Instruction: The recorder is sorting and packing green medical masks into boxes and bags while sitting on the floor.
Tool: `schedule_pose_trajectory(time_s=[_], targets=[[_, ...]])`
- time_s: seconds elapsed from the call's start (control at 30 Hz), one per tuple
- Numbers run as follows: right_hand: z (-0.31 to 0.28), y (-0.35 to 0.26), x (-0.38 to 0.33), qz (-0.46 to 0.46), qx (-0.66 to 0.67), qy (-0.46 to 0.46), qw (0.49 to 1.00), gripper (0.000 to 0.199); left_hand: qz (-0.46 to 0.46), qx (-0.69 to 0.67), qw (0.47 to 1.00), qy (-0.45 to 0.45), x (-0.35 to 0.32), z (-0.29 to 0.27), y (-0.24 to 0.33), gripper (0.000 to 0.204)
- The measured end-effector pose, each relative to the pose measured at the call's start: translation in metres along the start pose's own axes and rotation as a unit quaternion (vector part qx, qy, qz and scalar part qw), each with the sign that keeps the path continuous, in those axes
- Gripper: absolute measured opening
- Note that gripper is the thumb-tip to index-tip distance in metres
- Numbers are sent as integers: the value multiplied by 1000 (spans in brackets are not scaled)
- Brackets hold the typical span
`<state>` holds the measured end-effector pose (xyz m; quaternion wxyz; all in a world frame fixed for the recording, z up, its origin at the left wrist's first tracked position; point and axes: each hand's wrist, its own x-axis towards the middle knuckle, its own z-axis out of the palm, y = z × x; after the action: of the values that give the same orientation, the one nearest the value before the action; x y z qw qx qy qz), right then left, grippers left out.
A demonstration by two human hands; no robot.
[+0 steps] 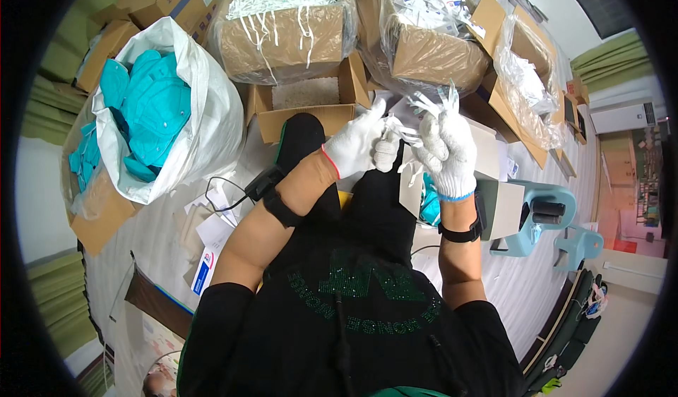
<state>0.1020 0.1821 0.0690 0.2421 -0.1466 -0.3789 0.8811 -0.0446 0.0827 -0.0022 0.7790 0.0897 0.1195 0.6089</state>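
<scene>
Both my hands wear white knit gloves. My left hand (359, 145) pinches one end of a thin white plastic strap (401, 133) in front of my chest. My right hand (448, 150) is closed around a bunch of the same white straps (432, 103), whose ends stick up above its fingers. The two hands are close together, joined by the strap between them. A black band sits on each wrist. Just below my right hand lies a teal piece (429, 203), partly hidden by my arm.
A white sack of teal caps (152, 100) stands at left. Cardboard boxes of white straps (282, 23) and plastic-bagged parts (431, 30) line the far side. A small open box (307, 104) sits ahead. Papers (212, 227) lie at left, a teal stool (540, 217) at right.
</scene>
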Motion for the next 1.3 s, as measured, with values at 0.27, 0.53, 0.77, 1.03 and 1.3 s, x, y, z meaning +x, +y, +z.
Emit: schedule_pose_trajectory(time_s=[0.27, 0.53, 0.77, 1.03, 1.3], targets=[[-17, -2, -6, 20, -128, -2, 992, 27, 18, 160, 987, 8, -5, 5, 5, 34], [-19, -9, -6, -15, -219, 63, 973, 22, 44, 397, 914, 66, -11, 20, 11, 23], [-19, -20, -4, -55, -253, 91, 962, 19, 12, 558, 826, 77, -10, 24, 13, 24], [-4, -7, -18, 63, -499, -83, 860, 24, 227, 746, 626, -17, -17, 44, 4, 22], [20, -11, -85, 214, -113, 33, 970, 14, 82, 686, 720, -63, -74, 78, -11, 17]])
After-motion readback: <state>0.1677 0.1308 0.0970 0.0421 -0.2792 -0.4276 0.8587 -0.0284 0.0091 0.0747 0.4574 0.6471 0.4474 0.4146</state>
